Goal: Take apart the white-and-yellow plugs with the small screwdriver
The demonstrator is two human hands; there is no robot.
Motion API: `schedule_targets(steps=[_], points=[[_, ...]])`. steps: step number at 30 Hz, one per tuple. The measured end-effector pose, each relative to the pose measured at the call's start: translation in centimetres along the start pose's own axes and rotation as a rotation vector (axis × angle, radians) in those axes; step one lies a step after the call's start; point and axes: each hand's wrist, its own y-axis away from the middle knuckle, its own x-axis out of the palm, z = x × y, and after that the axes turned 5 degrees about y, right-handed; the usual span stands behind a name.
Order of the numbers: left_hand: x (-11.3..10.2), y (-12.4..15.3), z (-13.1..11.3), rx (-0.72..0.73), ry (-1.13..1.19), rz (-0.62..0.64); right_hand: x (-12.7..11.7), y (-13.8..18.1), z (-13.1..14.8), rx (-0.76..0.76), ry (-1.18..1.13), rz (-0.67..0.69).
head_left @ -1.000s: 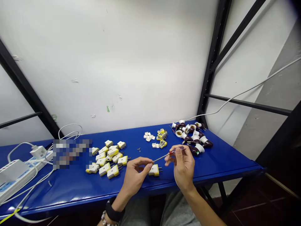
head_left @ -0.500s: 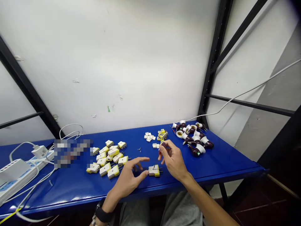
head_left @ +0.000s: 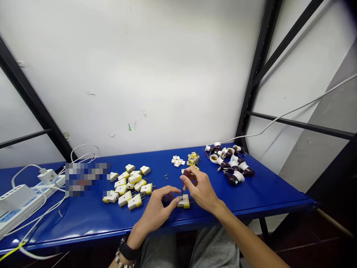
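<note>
A white and yellow plug (head_left: 184,202) lies on the blue table (head_left: 251,193) near its front edge. My left hand (head_left: 158,208) pinches the plug's left side with fingertips, holding it down. My right hand (head_left: 198,186) grips a small screwdriver (head_left: 183,184) with a dark red handle, held upright, its tip resting on the plug's top.
Several white and yellow plugs (head_left: 129,186) lie in a pile to the left. Small plug parts (head_left: 185,160) sit behind my hands. Dark brown lamp sockets (head_left: 230,163) are heaped at the right. A white power strip (head_left: 22,201) with cables lies far left.
The screwdriver swung from lying across between both hands to standing upright on the plug. My left hand let go of its tip and took hold of the plug.
</note>
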Motion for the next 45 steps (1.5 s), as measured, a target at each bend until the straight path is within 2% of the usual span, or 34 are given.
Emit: schedule_targets(steps=[9,14,21,27,32,38,43,45], points=[[1.9,-1.6,0.2,0.034,0.098,-0.030,0.3,-0.6,0.3,0.028,0.012,-0.006],[1.6,-1.5,0.3,0.054,0.060,0.022,-0.1,-0.5,0.3,-0.013,-0.050,0.045],[1.2,-1.5,0.4,0.025,0.013,0.064,0.1,-0.8,0.4,-0.034,0.010,-0.026],[1.1,-1.3,1.1,0.052,-0.092,0.043,0.0,-0.8,0.8,-0.065,0.008,0.088],[1.1,-1.2,1.6,0.135,-0.128,0.043,0.3,-0.6,1.0,-0.143,0.148,-0.089],[1.2,-1.1,1.5,0.187,-0.166,0.029,0.0,-0.4,0.9,-0.174,0.114,0.021],[1.3,-1.0,1.8,0.178,-0.171,0.027,0.0,-0.6,0.6,-0.229,0.216,-0.061],[1.3,-0.9,1.8,0.167,-0.164,0.040,-0.1,-0.7,0.5,-0.222,0.185,-0.010]])
